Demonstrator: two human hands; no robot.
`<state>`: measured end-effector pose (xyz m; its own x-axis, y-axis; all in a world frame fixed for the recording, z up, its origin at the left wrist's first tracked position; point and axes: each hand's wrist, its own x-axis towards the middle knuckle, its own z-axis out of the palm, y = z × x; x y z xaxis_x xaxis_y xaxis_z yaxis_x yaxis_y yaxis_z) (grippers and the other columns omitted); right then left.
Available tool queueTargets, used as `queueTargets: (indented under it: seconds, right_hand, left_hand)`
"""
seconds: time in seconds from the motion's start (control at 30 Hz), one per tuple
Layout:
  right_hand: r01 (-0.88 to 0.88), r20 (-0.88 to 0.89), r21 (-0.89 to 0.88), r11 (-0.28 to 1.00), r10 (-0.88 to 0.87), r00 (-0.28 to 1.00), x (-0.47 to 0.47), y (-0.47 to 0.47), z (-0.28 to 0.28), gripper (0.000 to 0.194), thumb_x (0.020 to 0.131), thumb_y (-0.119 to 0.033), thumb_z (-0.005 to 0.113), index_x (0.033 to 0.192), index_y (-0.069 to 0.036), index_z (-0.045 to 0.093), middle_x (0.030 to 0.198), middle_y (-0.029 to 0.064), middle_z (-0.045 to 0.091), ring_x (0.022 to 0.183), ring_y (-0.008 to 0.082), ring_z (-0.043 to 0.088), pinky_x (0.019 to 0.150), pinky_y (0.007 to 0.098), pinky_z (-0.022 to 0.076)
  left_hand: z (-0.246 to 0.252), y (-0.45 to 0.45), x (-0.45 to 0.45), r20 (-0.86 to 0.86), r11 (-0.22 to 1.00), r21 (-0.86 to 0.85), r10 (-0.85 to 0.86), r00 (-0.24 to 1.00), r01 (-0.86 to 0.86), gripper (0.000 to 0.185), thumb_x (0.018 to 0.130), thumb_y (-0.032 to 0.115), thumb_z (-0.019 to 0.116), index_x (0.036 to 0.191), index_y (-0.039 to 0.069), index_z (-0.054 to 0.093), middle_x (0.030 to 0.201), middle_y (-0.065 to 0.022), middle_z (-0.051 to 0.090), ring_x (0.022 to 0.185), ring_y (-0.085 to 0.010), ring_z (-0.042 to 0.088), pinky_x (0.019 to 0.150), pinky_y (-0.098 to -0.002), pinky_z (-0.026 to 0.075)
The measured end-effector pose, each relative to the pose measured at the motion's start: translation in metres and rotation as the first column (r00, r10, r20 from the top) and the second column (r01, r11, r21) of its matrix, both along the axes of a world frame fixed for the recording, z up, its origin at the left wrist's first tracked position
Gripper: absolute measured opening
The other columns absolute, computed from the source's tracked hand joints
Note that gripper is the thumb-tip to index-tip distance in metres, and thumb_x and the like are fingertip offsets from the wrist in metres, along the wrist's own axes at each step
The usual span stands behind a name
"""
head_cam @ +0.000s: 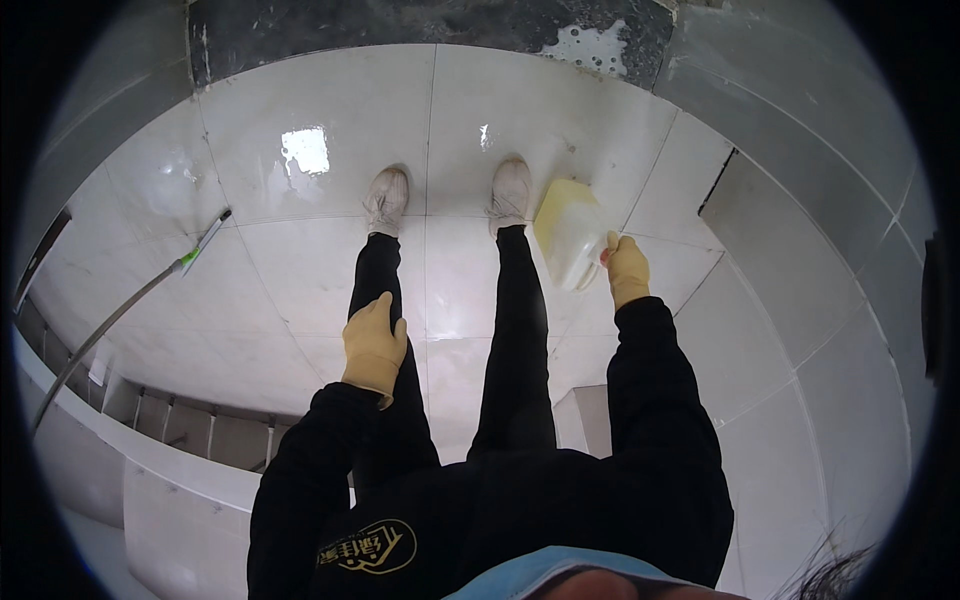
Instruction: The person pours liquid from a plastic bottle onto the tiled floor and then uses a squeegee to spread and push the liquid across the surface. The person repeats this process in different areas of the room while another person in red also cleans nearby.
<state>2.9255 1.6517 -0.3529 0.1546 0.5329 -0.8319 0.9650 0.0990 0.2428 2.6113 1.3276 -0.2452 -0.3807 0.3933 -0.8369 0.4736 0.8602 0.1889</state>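
My right hand (628, 268), in a tan rubber glove, is closed at the red cap (604, 257) of a translucent plastic jug (585, 229). Yellow liquid shows toward the jug's far end, and the jug sits on the tiled floor beside my right shoe (511, 187). Its handle side is partly hidden by the glove. In a matching glove, my left hand (373, 343) is over my left leg (377, 274), thumb apart and holding nothing. Whether it rests on the leg, I cannot tell.
A long-handled squeegee (206, 241) with a green joint lies to the left, its pole (112, 319) running to the lower left. Wet patches shine on the pale floor tiles (330, 270). White foam (589, 46) lies on a dark stone strip (360, 26) ahead. Grey tiled wall (795, 300) stands at right.
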Motion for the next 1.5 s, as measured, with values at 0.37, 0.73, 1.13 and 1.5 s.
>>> queueTargets:
  seconds: [0.37,0.73,1.13,1.5]
  right_hand:
    - [-0.386,-0.146,-0.024,0.922,0.379,0.914,0.028,-0.015,0.009,0.036,0.091,-0.039,0.074,0.11,-0.014,0.057,0.101,0.0129,0.067,0.092,0.0395,0.067,0.078,0.0502,0.0531]
    - [0.083,0.058,0.122,0.989,-0.09,0.994,0.002,-0.035,0.0,0.059,0.093,-0.055,0.066,0.115,-0.002,0.059,0.108,0.0247,0.072,0.104,0.0432,0.069,0.089,0.0496,0.0544]
    - [0.512,-0.15,0.172,0.841,-0.492,0.858,0.068,-0.086,-0.023,0.067,0.085,-0.042,0.081,0.12,0.01,0.058,0.114,0.0253,0.071,0.102,0.0363,0.072,0.088,0.0433,0.0557]
    - [0.797,-0.194,0.124,0.591,-0.773,0.604,0.05,-0.173,-0.034,0.035,0.1,-0.031,0.057,0.116,0.001,0.058,0.088,0.0177,0.072,0.068,0.0287,0.069,0.064,0.0411,0.0543]
  left_hand:
    - [-0.001,-0.003,0.001,-0.021,0.998,0.045,-0.046,0.999,0.047,0.047,0.086,0.019,0.072,0.129,0.004,0.061,0.116,-0.0136,0.07,0.109,-0.0348,0.065,0.093,-0.0474,0.052]
    - [0.001,-0.001,0.001,-0.004,0.998,0.03,-0.06,0.998,0.06,0.047,0.086,0.02,0.071,0.129,0.004,0.061,0.113,-0.014,0.07,0.108,-0.0348,0.064,0.092,-0.0468,0.052]
    - [0.005,0.0,-0.026,-0.027,0.986,0.159,-0.051,0.998,0.055,0.047,0.088,0.021,0.069,0.131,0.005,0.059,0.115,-0.0162,0.069,0.105,-0.0377,0.065,0.09,-0.0488,0.052]
    - [0.012,0.009,-0.08,0.011,0.829,0.184,-0.539,0.842,0.528,0.031,0.086,0.018,0.07,0.113,0.007,0.06,0.098,-0.0141,0.068,0.094,-0.038,0.067,0.08,-0.0504,0.054]
